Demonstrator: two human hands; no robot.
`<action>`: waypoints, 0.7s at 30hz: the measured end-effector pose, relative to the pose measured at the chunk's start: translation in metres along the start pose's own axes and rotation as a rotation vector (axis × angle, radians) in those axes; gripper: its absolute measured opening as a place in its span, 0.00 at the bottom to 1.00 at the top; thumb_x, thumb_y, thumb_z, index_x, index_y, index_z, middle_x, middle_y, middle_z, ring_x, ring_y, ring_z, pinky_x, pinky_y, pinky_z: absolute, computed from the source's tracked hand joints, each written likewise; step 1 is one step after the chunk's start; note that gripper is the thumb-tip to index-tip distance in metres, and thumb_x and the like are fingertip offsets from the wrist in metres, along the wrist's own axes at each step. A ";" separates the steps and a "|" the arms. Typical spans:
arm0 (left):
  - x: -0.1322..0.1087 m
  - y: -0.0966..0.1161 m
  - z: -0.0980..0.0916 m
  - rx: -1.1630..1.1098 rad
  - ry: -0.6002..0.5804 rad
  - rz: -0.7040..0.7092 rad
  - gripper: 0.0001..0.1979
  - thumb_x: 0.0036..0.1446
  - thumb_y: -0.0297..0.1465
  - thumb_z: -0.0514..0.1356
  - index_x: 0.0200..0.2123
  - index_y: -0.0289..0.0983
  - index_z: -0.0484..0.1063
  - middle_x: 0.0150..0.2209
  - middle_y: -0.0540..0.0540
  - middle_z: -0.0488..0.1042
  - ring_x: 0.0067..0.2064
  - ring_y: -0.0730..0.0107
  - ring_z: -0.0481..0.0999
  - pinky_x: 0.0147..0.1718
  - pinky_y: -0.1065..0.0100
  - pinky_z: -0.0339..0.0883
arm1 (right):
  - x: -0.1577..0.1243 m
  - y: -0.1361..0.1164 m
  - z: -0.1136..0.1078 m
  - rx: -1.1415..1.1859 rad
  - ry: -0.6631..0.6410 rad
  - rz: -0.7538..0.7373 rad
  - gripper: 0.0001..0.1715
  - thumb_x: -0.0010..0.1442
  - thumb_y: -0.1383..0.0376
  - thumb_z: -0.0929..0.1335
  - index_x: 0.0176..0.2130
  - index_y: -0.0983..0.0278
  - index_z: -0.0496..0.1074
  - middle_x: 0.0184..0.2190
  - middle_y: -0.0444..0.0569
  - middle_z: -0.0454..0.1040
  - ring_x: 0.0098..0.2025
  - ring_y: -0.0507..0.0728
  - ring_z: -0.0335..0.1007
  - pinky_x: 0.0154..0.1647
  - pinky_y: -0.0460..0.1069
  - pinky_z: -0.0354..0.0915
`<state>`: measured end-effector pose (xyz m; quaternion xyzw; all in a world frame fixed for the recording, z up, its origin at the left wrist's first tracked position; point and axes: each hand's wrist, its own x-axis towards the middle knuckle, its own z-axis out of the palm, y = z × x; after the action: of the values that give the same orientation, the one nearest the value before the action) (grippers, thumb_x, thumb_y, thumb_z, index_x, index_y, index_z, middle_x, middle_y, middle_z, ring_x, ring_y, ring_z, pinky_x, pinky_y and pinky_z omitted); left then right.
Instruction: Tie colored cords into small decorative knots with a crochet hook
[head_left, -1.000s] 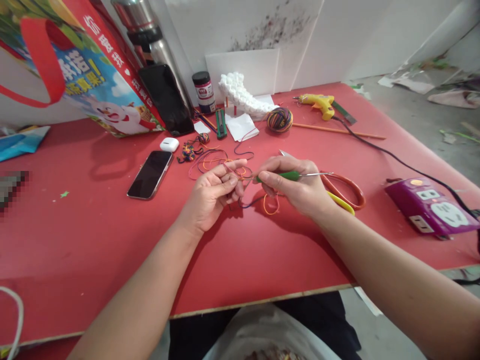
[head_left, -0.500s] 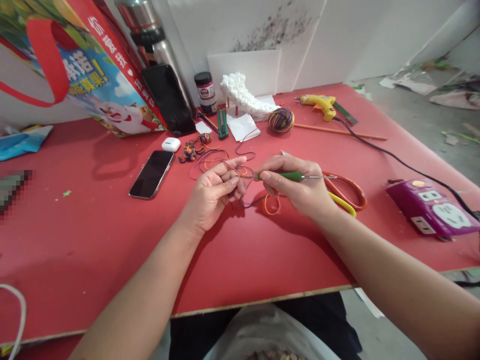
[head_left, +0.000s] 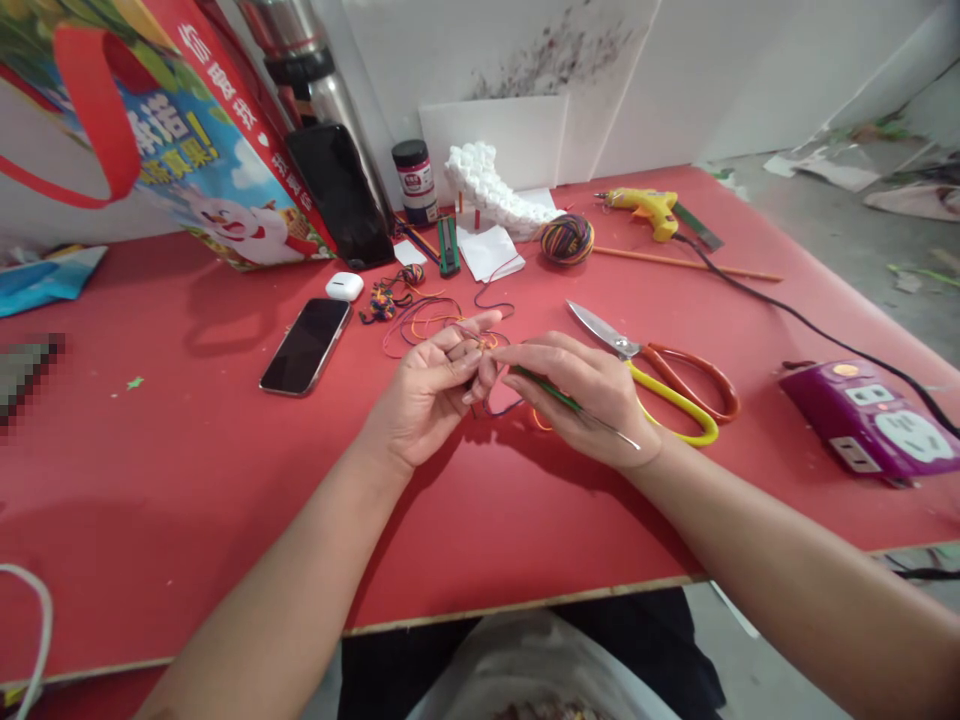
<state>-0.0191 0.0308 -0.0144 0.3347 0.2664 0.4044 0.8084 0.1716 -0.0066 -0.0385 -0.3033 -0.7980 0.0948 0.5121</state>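
My left hand (head_left: 442,385) pinches multicoloured yarn between thumb and fingers over the red table (head_left: 525,530). Close against it, my right hand (head_left: 585,395) is closed around a crochet hook with a green handle (head_left: 551,388); its thin metal end (head_left: 624,437) sticks out below the palm. My right fingertips touch the yarn at the left fingers, which hide the stitches. Loose strands of yarn (head_left: 420,318) trail behind my left hand. Farther back sits the yarn ball (head_left: 567,239). Beside my right hand lie scissors (head_left: 656,375) with one red and one yellow handle loop.
On the left are a phone (head_left: 306,346), a white earbud case (head_left: 344,287) and a tall printed bag (head_left: 225,170). A white woven piece (head_left: 499,190) stands behind. To the right are a yellow glue gun (head_left: 641,208) with its black cord and a purple power socket (head_left: 874,415).
My right hand has tilted, its fingers now extended toward the left fingertips, and the hook's rear end points lower. More of the scissors shows.
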 end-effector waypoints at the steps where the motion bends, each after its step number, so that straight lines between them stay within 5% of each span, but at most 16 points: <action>1: 0.000 0.000 0.000 0.010 0.001 0.008 0.21 0.50 0.22 0.75 0.49 0.29 0.81 0.25 0.48 0.78 0.25 0.78 0.71 0.24 0.79 0.62 | 0.000 -0.001 0.000 0.003 -0.001 -0.001 0.21 0.72 0.72 0.69 0.61 0.60 0.75 0.41 0.51 0.82 0.40 0.55 0.80 0.44 0.48 0.75; 6: 0.000 0.000 -0.003 0.093 0.028 0.066 0.21 0.53 0.24 0.74 0.51 0.32 0.80 0.26 0.49 0.78 0.27 0.76 0.73 0.27 0.77 0.66 | 0.002 -0.006 0.000 0.126 0.049 0.156 0.13 0.72 0.69 0.71 0.53 0.58 0.81 0.38 0.49 0.84 0.36 0.55 0.80 0.43 0.50 0.76; 11: -0.001 0.002 -0.004 0.163 0.062 0.109 0.20 0.54 0.24 0.72 0.51 0.33 0.80 0.26 0.50 0.77 0.28 0.75 0.73 0.28 0.75 0.66 | 0.001 -0.008 -0.003 0.323 0.115 0.489 0.10 0.71 0.61 0.72 0.48 0.62 0.83 0.35 0.49 0.83 0.27 0.52 0.74 0.29 0.48 0.72; 21: -0.002 0.001 -0.004 0.298 0.098 0.174 0.20 0.55 0.25 0.70 0.53 0.34 0.79 0.26 0.50 0.77 0.30 0.73 0.74 0.30 0.73 0.65 | 0.004 -0.008 -0.006 0.502 0.172 0.580 0.08 0.66 0.63 0.74 0.41 0.64 0.85 0.28 0.46 0.80 0.22 0.50 0.69 0.23 0.47 0.66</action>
<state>-0.0235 0.0314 -0.0156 0.4524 0.3323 0.4446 0.6980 0.1728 -0.0116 -0.0286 -0.3883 -0.5854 0.4019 0.5874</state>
